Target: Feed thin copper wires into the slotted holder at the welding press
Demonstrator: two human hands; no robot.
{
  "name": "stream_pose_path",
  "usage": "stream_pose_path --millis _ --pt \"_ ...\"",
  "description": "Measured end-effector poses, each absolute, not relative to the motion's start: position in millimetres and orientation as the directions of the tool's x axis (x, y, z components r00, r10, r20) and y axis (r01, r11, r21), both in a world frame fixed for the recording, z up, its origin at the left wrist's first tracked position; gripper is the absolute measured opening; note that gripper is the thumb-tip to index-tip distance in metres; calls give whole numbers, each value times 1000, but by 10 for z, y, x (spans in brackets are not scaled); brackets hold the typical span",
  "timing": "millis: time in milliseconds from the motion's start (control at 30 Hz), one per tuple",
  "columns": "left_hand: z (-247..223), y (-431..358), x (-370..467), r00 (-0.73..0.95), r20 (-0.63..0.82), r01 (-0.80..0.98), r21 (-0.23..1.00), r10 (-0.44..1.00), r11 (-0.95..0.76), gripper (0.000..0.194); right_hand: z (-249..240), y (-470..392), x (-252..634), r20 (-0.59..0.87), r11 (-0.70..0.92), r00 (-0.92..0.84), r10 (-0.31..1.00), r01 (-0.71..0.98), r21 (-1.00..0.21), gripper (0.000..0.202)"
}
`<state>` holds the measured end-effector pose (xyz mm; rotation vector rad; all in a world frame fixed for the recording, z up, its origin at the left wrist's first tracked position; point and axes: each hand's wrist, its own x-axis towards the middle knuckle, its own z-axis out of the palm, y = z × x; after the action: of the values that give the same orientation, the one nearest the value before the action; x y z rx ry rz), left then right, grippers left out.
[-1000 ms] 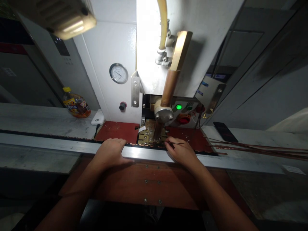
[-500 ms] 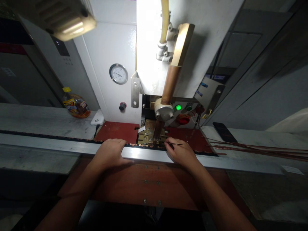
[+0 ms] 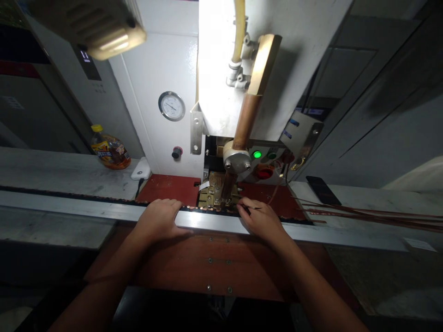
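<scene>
A long silvery metal bar (image 3: pixel 204 222) runs across the view, with a dark strip bearing small copper pieces along its far edge. My left hand (image 3: pixel 160 218) is closed around the bar, left of the brass fixture (image 3: pixel 208 196). Right beside the fixture, my right hand (image 3: pixel 258 217) pinches a thin copper strip (image 3: pixel 254 208) and rests over the bar. A copper rod electrode (image 3: pixel 227 185) comes down onto the fixture between my hands; whether its tip touches the copper pieces is too small to tell.
Thin copper strips (image 3: pixel 374 213) and a black phone (image 3: pixel 323 190) lie at the right. A bottle (image 3: pixel 110 150) and a white box (image 3: pixel 140 169) stand at the left. The machine's gauge (image 3: pixel 171 106) and lit green button (image 3: pixel 257 154) face me.
Both hands hold the same places. A thin copper-coloured strand now shows above my right hand, near the red knob. Digits on the left display look brighter.
</scene>
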<state>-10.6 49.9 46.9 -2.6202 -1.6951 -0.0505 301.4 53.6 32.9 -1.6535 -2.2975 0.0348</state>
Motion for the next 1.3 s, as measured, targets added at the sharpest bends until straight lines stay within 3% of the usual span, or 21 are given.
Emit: stream_pose_path --millis 300,633,1300 --pt "366 398 -141 412 158 908 16 898 -419 60 254 442 3051 390 446 -330 860 857 -259 23" --pt "309 298 -151 427 245 896 16 870 -444 49 249 336 3033 461 488 -354 814 848 -210 23" --pt "301 275 -125 432 262 893 11 863 -450 42 228 329 3084 483 508 -370 794 840 -192 25"
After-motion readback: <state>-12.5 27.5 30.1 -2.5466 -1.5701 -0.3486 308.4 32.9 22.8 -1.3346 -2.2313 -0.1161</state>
